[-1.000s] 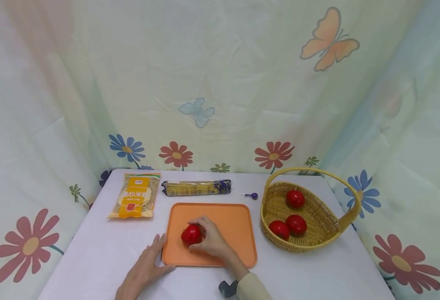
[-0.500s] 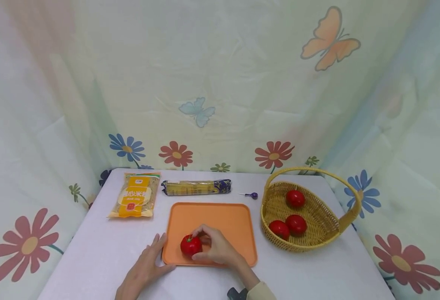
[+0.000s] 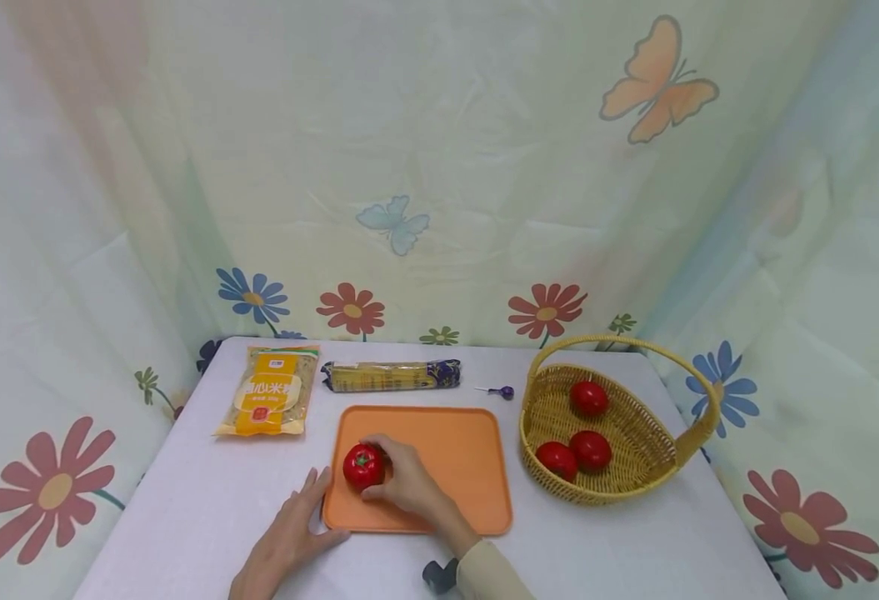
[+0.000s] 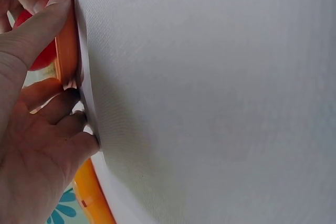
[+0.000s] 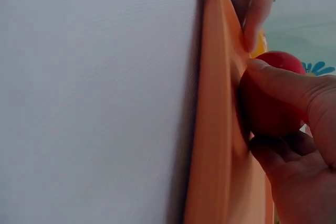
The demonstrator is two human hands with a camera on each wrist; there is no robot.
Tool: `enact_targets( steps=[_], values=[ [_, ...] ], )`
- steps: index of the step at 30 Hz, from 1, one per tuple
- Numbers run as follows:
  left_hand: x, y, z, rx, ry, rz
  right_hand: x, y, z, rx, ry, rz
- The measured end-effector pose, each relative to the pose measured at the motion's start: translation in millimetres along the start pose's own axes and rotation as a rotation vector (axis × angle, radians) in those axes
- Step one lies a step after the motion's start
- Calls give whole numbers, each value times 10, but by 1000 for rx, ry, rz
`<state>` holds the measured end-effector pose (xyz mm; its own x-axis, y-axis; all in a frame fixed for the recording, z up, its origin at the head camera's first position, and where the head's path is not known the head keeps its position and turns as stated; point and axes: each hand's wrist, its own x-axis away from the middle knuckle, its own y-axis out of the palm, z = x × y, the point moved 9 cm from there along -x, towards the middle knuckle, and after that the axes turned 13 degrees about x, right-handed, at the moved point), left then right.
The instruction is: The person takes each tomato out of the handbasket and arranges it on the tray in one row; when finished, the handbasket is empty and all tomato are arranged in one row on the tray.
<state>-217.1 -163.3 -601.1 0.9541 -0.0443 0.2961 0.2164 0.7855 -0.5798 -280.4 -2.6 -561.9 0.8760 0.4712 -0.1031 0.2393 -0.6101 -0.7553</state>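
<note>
Red tomato (image 3: 364, 466) on orange tray (image 3: 454, 433), lower centre — shifted left toward the tray's edge since a second ago. Right hand (image 3: 407, 486) fingers grasping it; left hand (image 3: 289, 537) flat, released, steadying the tray on tabletop (image 3: 184, 517).

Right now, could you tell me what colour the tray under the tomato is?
The tray is orange, clearest in the head view.

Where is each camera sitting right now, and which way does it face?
Head: above the table, looking forward and down at the orange tray; both hands and a sleeve show.
Left wrist: low by the left hand, facing along the tablecloth and tray edge.
Right wrist: by the right hand, facing the tomato it grips.
All three share tray and tomato.
</note>
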Motion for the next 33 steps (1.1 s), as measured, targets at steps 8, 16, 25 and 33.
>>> enact_targets(
  steps=[8, 16, 25, 33],
  values=[
    [-7, -9, -4, 9, -4, 0, -121, 59, -30, -34, 28, 10],
    [-10, -25, -30, -7, -6, 7, -140, 103, -22, -26, 45, -8],
    [-16, -2, -70, -2, -8, 0, 55, -90, -19, -86, 29, 30],
    [-11, 7, -54, -2, -24, -3, 464, -1167, -179, -18, -89, 66]
  ],
)
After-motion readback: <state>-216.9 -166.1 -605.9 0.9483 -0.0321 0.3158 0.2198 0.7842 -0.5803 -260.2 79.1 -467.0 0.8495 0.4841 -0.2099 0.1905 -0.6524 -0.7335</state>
